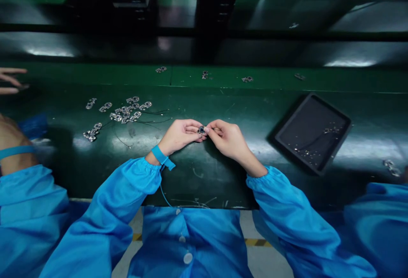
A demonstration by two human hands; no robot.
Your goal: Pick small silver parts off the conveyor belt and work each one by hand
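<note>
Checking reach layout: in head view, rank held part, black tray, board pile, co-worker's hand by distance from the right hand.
1. Held part, at the right hand's fingertips.
2. Black tray, to its right.
3. Board pile, farther off to the left.
4. Co-worker's hand, far left edge.

Your table (207, 176): dark green, glossy, scuffed. On your left lies a loose scatter of small circuit boards (127, 112), with thin wires (153, 121) trailing beside them. On your right a black tray (314, 131) sits askew. Stray boards (205, 74) are spaced along the far strip.
</note>
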